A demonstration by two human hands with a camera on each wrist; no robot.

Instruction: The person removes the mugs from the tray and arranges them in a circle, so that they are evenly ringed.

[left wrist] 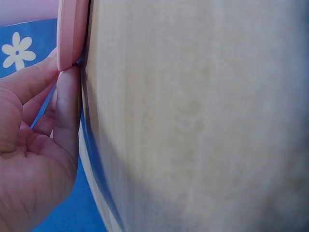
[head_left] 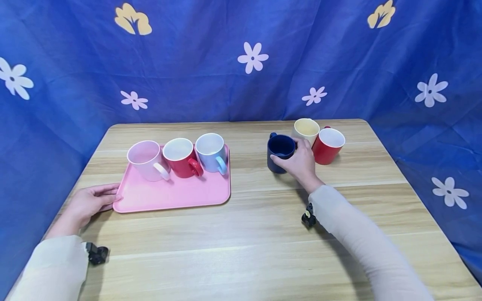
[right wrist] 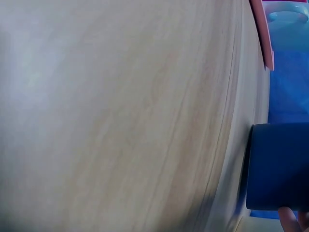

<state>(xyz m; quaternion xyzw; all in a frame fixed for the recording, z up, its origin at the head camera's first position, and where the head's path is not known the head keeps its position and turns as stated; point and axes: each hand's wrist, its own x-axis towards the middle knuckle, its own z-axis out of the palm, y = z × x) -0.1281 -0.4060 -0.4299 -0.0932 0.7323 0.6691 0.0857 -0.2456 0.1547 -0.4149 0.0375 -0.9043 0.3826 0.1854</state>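
A pink tray (head_left: 177, 194) lies on the left of the wooden table (head_left: 248, 246) and carries a pink mug (head_left: 144, 161), a red mug (head_left: 180, 156) and a light blue mug (head_left: 211, 151). My left hand (head_left: 90, 202) lies flat on the table with its straight fingertips against the tray's front left corner; the left wrist view shows the fingers (left wrist: 65, 111) touching the tray's edge (left wrist: 72, 34). My right hand (head_left: 299, 161) grips a dark blue mug (head_left: 279, 151), which stands on the table. The blue mug (right wrist: 277, 166) also fills the right edge of the right wrist view.
A cream mug (head_left: 306, 129) and another red mug (head_left: 328, 145) stand just behind my right hand, close to the blue one. A blue flowered cloth (head_left: 241, 58) hangs behind and around the table. The table's right edge runs near the mugs.
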